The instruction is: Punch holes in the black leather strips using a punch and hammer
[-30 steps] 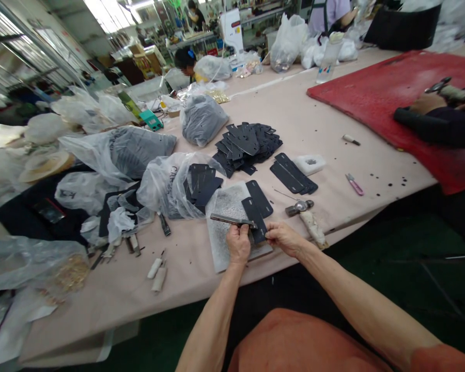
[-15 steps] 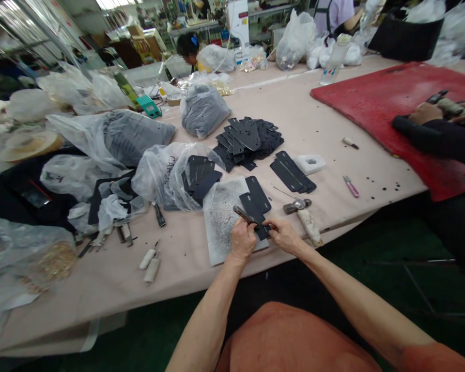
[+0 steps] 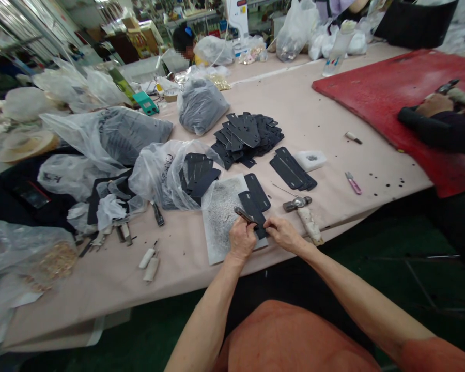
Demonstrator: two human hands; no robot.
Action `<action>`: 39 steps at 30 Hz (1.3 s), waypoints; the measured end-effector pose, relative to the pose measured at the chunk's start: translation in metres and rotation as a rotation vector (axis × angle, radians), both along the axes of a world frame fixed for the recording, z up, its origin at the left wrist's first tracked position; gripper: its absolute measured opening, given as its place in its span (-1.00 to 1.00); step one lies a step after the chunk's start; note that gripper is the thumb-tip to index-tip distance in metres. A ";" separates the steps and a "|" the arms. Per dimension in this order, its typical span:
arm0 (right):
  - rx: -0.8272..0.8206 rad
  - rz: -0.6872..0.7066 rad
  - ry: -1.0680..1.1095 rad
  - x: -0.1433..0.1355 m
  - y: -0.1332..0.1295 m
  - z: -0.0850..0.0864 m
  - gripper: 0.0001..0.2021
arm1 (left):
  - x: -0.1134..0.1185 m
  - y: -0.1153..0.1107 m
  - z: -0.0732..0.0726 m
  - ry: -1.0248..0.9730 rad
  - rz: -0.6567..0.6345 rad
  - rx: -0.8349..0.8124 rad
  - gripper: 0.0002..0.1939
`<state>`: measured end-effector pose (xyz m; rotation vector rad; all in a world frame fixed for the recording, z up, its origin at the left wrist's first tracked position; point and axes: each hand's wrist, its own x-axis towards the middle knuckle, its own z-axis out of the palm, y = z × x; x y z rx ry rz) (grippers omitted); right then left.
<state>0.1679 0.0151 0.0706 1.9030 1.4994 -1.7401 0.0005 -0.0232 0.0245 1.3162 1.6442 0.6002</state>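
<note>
My left hand is closed around a short dark metal punch, which lies tilted in the fingers. With the fingertips pinched, my right hand grips the near edge of a dark flat strip with rounded corners and a slot. Under both lies a white board, its face pitted with dark specks. A second dark piece rests at the board's right edge. To the right of my right hand is a hammer with a wrapped handle.
Behind the board sit a heap of dark cut pieces, a small stack and a white block. Plastic bags crowd the left. Pink snips lie right. A co-worker's hand is over a red mat.
My hands stay nearly in place on the punch and the strip. The camera view has shifted slightly, and the co-worker's hands at the right have moved a little.
</note>
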 end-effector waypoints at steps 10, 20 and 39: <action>0.111 0.056 0.087 0.019 -0.015 0.036 -0.89 | 0.003 0.002 0.002 0.091 -0.040 0.076 -0.84; 0.155 0.124 -0.097 0.000 -0.007 0.012 -0.77 | 0.002 0.001 0.002 0.073 -0.042 0.000 -0.82; -0.465 -0.553 -0.035 -0.017 0.011 0.010 -0.89 | -0.003 0.004 0.006 -0.071 0.010 -0.148 -0.81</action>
